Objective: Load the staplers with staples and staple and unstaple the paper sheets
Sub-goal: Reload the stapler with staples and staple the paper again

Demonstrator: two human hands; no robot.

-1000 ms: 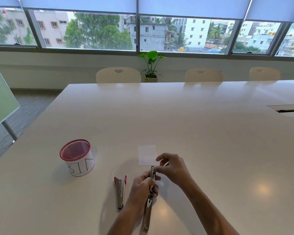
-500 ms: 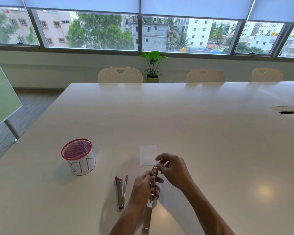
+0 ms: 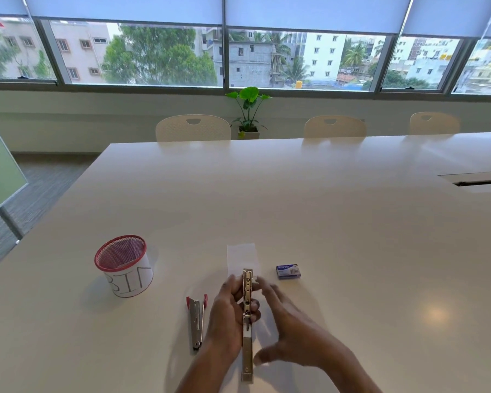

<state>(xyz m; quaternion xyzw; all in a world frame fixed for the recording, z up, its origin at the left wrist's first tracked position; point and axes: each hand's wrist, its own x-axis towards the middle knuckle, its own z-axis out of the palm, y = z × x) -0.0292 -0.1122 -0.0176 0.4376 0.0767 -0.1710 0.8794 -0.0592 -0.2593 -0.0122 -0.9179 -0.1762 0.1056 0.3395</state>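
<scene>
Opened metal stapler (image 3: 247,313) lies lengthwise near the front of the worktop (image 3: 323,208), hinged flat, its far end overlapping the near edge of the paper sheet (image 3: 242,258). Left hand (image 3: 229,310) grips the stapler's middle, fingers curled round it from the left. Right hand (image 3: 291,330) sits just right of the stapler, fingers spread and relaxed, holding nothing; blurred, so contact with the stapler cannot be told.

Second stapler (image 3: 196,321), closed, red-ended, lies parallel just left of the left hand, apart from it. Blue staple box (image 3: 288,272) rests right of the paper, beyond the right hand's fingertips, not touching either. Red mesh cup (image 3: 123,265) labelled "BIN" stands well to the left.

Open worktop stretches beyond the paper to the far edge and widely to the right; left edge runs diagonally past the cup. A cable slot (image 3: 476,180) sits far right. Chairs (image 3: 193,127) line the far edge; a potted plant (image 3: 248,112) stands under the window.
</scene>
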